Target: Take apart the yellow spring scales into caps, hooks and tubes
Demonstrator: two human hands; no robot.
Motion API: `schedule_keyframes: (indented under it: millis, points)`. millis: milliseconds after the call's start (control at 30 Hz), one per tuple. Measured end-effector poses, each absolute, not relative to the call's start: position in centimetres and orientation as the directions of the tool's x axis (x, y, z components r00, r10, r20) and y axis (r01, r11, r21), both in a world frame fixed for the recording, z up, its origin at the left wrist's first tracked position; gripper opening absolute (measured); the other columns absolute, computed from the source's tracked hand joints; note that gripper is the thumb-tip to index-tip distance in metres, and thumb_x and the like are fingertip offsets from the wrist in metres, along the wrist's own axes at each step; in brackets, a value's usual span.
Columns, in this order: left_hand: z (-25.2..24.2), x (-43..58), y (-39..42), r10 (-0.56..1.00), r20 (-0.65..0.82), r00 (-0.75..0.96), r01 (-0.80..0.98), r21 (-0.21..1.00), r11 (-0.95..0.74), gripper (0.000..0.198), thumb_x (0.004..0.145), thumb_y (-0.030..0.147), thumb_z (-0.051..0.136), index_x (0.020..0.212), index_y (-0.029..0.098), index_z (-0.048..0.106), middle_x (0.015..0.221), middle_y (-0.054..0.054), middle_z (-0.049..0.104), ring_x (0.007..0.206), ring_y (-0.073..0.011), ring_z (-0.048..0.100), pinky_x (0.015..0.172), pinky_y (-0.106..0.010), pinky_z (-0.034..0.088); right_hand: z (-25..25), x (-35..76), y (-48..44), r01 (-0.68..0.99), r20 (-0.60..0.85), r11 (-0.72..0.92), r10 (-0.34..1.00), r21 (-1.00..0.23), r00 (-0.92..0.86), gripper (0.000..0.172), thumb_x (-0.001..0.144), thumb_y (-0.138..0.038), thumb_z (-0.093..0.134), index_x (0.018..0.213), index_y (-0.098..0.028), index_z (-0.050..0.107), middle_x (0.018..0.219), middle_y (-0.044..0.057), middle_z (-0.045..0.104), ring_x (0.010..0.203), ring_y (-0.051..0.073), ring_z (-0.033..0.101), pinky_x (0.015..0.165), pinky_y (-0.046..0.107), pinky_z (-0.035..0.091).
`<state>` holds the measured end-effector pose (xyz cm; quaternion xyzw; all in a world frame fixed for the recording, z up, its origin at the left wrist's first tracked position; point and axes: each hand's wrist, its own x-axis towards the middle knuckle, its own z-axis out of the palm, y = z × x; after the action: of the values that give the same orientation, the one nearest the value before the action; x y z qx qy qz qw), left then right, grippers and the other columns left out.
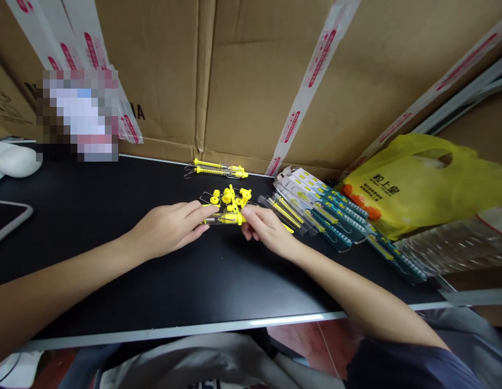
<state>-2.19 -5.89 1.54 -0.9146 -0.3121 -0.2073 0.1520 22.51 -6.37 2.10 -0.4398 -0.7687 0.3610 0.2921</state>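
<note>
Between my two hands, low over the black table (218,286), lies a spring scale (223,218) with a clear tube and yellow fittings. My left hand (168,228) is closed round its left end, fingers laid along the tube. At the yellow collar on the other end, the thumb and fingers of my right hand (268,228) pinch it. Just beyond it sits a small heap of loose yellow caps and wire hooks (236,199). Two whole spring scales (218,169) with hooks lie at the table's back edge. My fingers hide part of the held scale.
Right of my hands are clear tubes with yellow strips (286,212) and several printed spring scale boxes (330,208). A yellow plastic bag (421,186) stands beyond them. Large cartons (251,86) wall off the back. A phone (8,219) and a white rounded object (18,160) lie left.
</note>
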Motion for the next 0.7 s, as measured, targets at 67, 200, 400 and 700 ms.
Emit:
schedule_keyframes:
  millis: [67, 200, 400, 700]
  points:
    - [1.2, -2.2, -6.0, 0.493, 0.460, 0.738, 0.624, -0.186, -0.759, 0.034, 0.095, 0.034, 0.039, 0.125, 0.021, 0.047, 0.094, -0.002, 0.064, 0.081, -0.0136, 0.063, 0.062, -0.021, 0.042, 2.0, 22.4, -6.6, 0.470, 0.115, 0.357, 0.876, -0.807, -0.467, 0.048, 0.095, -0.050, 0.030, 0.065, -0.017, 0.047, 0.057, -0.003, 0.052, 0.053, 0.008, 0.044, 0.058, 0.020, 0.037]
    - [0.7, -2.2, -6.0, 0.466, 0.436, 0.770, 0.581, -0.178, -0.794, 0.036, 0.094, 0.038, 0.041, 0.127, 0.024, 0.046, 0.091, -0.001, 0.064, 0.076, -0.0129, 0.063, 0.059, -0.021, 0.041, 2.0, 22.0, -7.2, 0.485, 0.092, 0.388, 0.845, -0.783, -0.527, 0.047, 0.096, -0.047, 0.030, 0.065, -0.016, 0.049, 0.058, -0.003, 0.051, 0.056, 0.008, 0.046, 0.061, 0.020, 0.037]
    - [0.9, -1.8, -6.6, 0.433, 0.382, 0.816, 0.525, -0.177, -0.833, 0.036, 0.095, 0.030, 0.041, 0.130, 0.025, 0.042, 0.095, -0.002, 0.063, 0.081, -0.0138, 0.061, 0.067, -0.022, 0.044, 1.9, 21.6, -7.5, 0.482, 0.071, 0.387, 0.832, -0.786, -0.551, 0.046, 0.096, -0.047, 0.032, 0.066, -0.017, 0.048, 0.058, -0.003, 0.051, 0.056, 0.009, 0.046, 0.062, 0.021, 0.038]
    - [0.8, -1.0, -7.1, 0.559, 0.269, 0.784, 0.588, -0.034, -0.808, 0.036, 0.096, 0.022, 0.032, 0.132, 0.022, 0.037, 0.099, -0.004, 0.059, 0.089, -0.0174, 0.059, 0.077, -0.029, 0.048, 1.7, 21.6, -7.5, 0.466, 0.066, 0.395, 0.814, -0.792, -0.578, 0.044, 0.096, -0.046, 0.032, 0.067, -0.017, 0.048, 0.060, -0.003, 0.051, 0.057, 0.009, 0.046, 0.063, 0.021, 0.037]
